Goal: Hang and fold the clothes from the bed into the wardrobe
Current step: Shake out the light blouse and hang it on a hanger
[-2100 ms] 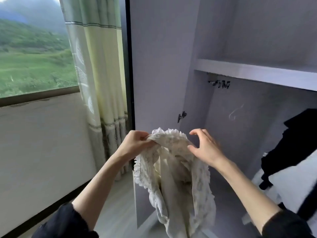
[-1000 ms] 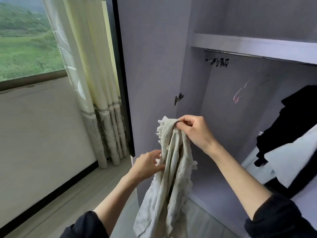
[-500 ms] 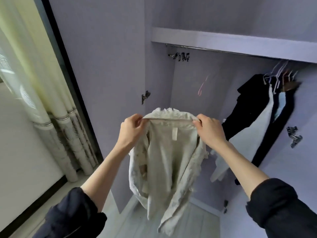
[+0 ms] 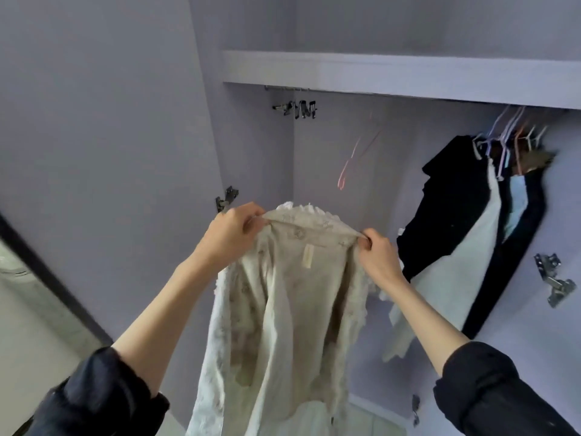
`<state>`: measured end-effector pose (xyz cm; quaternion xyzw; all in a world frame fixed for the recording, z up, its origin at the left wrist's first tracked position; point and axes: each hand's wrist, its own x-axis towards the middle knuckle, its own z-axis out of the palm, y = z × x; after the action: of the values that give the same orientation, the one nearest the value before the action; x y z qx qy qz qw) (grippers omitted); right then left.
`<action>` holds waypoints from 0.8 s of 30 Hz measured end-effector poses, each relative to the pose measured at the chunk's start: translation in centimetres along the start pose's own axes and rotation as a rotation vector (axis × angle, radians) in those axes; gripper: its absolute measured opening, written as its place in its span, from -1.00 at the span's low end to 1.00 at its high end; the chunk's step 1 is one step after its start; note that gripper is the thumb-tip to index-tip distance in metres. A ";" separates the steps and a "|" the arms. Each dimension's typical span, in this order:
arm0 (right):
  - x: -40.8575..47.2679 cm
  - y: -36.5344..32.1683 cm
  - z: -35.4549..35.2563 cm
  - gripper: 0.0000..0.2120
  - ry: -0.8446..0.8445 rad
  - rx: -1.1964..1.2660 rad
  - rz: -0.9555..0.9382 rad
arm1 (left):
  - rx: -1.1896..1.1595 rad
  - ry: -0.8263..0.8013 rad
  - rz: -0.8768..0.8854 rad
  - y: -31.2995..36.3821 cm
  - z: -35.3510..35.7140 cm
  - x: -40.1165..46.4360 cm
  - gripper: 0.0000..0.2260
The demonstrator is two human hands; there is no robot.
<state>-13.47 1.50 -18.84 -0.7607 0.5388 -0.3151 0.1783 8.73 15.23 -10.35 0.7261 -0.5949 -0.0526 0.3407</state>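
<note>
Since a moment ago you've raised the cream blouse (image 4: pixel 283 309); left hand (image 4: pixel 231 234) and right hand (image 4: pixel 375 258) pinch its collar, so fetch the pink hanger (image 4: pixel 353 158) above them next.

Wardrobe interior (image 4: pixel 345 158) is pale lilac-grey, evenly lit by soft daylight. A white shelf (image 4: pixel 377 73) runs across the upper part; a metal rail (image 4: pixel 286 88) sits just under it at the left. Metal clips (image 4: pixel 298 109) hang from the rail. The open left door (image 4: pixel 103 127) fills the left side, with a hinge (image 4: pixel 225 199) at its inner edge. A second hinge (image 4: pixel 555 280) is fixed on the right panel. A dark vertical frame (image 4: pixel 53 280) crosses the lower left, with a pale curtain (image 4: pixel 19 272) beyond it. Light floor (image 4: pixel 374 421) shows at the bottom.
</note>
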 end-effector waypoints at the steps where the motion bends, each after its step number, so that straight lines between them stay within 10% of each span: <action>1: 2.2 0.8 -0.5 -0.79 -0.001 0.023 0.022 | 0.025 -0.082 0.015 -0.5 1.0 1.8 -0.91; 7: 9.6 2.9 -0.9 -0.79 -0.124 -0.030 0.044 | 0.263 -0.581 -0.033 -3.6 5.1 5.9 -0.79; 14: 16.1 4.3 2.8 -0.84 -0.433 0.057 0.105 | 0.092 -0.162 -0.178 -4.4 5.6 10.6 -0.90; 19: 22.9 1.7 2.5 -0.74 -0.002 0.389 0.281 | -0.062 -0.146 -0.154 -3.7 6.4 13.6 -0.97; 24: 27.4 -0.7 2.4 -0.70 -0.048 0.568 0.483 | -0.166 -0.115 -0.231 -3.4 7.0 15.8 -0.97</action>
<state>-5.34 -23.93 -12.29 -0.5390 0.5894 -0.3832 0.4639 12.67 -1.81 -12.43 0.7549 -0.5194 -0.1821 0.3566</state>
